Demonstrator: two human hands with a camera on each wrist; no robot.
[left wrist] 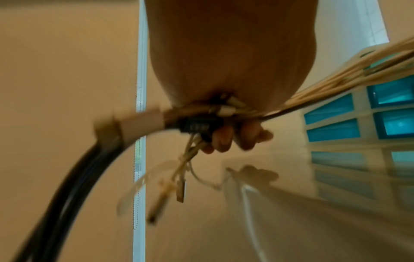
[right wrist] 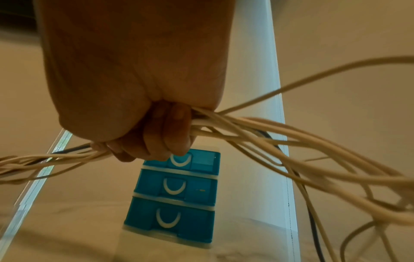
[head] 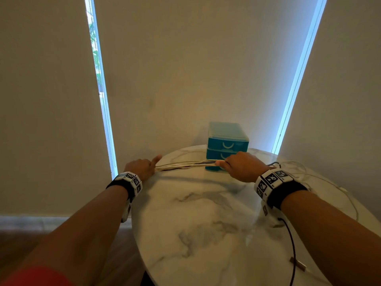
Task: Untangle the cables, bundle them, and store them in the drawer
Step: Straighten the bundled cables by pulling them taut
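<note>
A bundle of several white cables and a dark one (head: 185,165) stretches taut above the marble table (head: 206,223) between both hands. My left hand (head: 142,167) grips the plug ends (left wrist: 215,115) in a fist at the table's left edge, thumb raised. My right hand (head: 241,166) grips the cables (right wrist: 246,127) in a fist just in front of the blue three-drawer unit (head: 226,145); all three drawers (right wrist: 174,191) look closed. Loose cable lengths (head: 309,174) trail off to the right behind my right wrist.
The drawer unit stands at the table's far edge against a beige wall. A dark cable with a connector (head: 296,265) lies by the table's near right edge. Window strips flank the wall. The floor (head: 41,240) drops away left of the table.
</note>
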